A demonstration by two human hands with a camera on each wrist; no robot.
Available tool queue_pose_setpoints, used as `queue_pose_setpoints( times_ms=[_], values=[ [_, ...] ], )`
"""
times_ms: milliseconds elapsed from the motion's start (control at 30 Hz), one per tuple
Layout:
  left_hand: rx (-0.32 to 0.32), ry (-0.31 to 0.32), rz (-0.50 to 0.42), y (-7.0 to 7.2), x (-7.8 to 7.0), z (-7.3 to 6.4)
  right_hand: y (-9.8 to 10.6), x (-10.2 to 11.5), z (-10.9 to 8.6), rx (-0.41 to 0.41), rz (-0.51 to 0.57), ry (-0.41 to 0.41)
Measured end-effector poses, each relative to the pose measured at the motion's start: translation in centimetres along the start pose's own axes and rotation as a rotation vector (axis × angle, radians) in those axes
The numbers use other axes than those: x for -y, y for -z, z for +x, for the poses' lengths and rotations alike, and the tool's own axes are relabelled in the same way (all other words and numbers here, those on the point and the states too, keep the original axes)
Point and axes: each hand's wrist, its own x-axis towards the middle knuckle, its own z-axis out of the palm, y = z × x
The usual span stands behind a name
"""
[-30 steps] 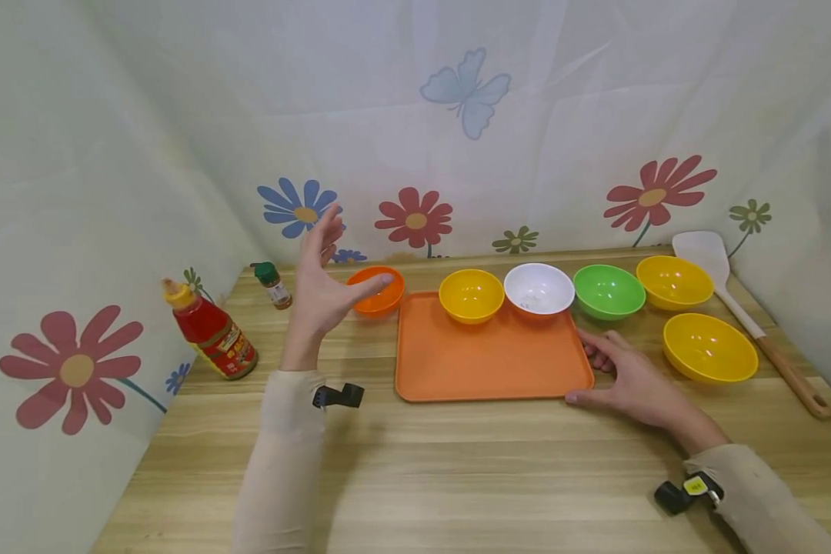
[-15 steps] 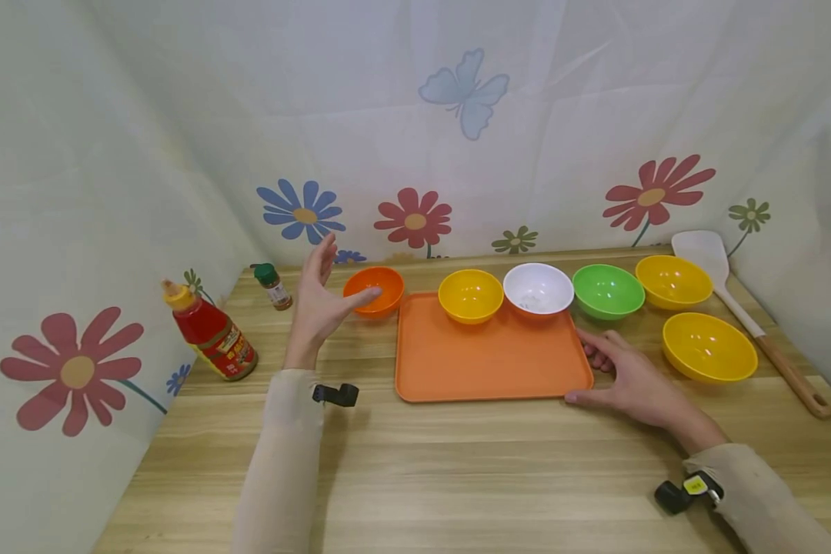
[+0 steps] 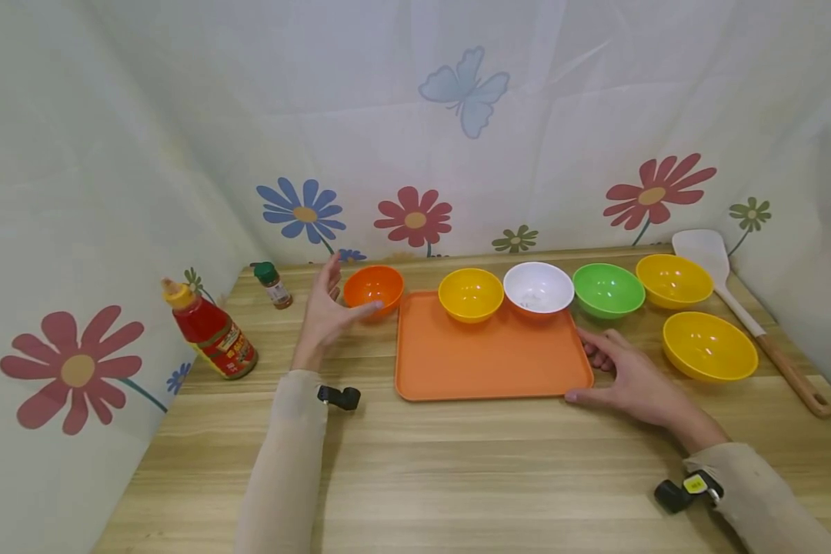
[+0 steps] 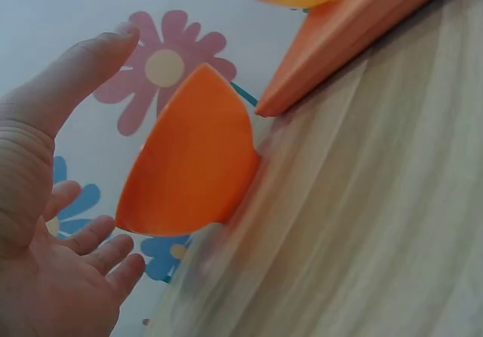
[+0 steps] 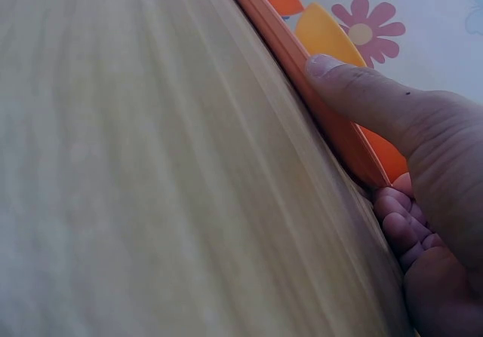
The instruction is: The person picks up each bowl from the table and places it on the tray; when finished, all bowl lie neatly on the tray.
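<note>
My left hand [image 3: 324,314] is spread beside an orange bowl [image 3: 374,286], thumb in front of it and fingers to its left. In the left wrist view a gap shows between that hand [image 4: 56,254] and the orange bowl [image 4: 192,160]. At the right end of an orange tray [image 3: 488,362], my right hand [image 3: 630,381] holds the near corner, thumb along the front side and fingers curled at the right side. The right wrist view shows its thumb [image 5: 362,96] against the tray wall [image 5: 332,126]. A yellow bowl [image 3: 471,295] and a white bowl [image 3: 538,288] stand at the tray's back edge.
Right of the tray are a green bowl [image 3: 608,291], two yellow bowls [image 3: 675,282] and a white spatula with a wooden handle [image 3: 789,369]. A red sauce bottle [image 3: 215,331] and a green-capped spice jar [image 3: 273,285] stand left. A flowered curtain [image 3: 360,100] backs the table.
My left hand has come down toward the table, beside the orange bowl, its thumb now lower and in front of the bowl. The right hand and the tray have stayed put.
</note>
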Motion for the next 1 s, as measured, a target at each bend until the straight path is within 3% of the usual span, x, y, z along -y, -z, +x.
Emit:
queue_pose_setpoints(
  times_ms=[433,1000],
  values=[
    [0.055,0.033,-0.011,-0.9,1.8,-0.2,0.0,-0.1,0.0,0.005,0.004,-0.01],
    [0.052,0.059,-0.065,-1.2,3.0,0.2,0.1,-0.1,0.1,0.001,0.012,-0.001]
  ],
)
